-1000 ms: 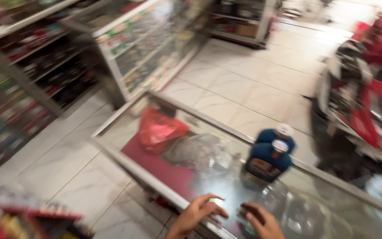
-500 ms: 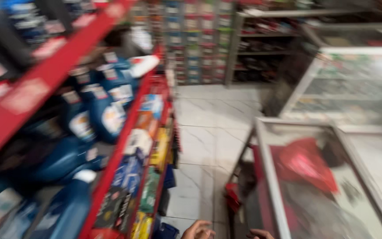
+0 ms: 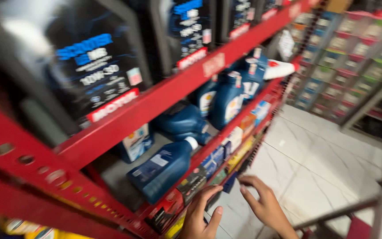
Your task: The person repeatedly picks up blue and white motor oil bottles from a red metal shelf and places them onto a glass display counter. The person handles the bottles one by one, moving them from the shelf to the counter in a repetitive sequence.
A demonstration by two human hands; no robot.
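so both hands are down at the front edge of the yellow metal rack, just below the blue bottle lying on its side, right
Not quite: the rack is red, not yellow, as the head view shows. The left hand and right hand are at its front edge, just below the blue bottle lying on its side.

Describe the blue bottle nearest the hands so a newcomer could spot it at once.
Start at the red metal shelving on the left and drop to the shelf below the black canisters. Just above the left hand lies a dark blue bottle. Unlike the upright blue bottles behind it, it lies on its side, white cap pointing outward.
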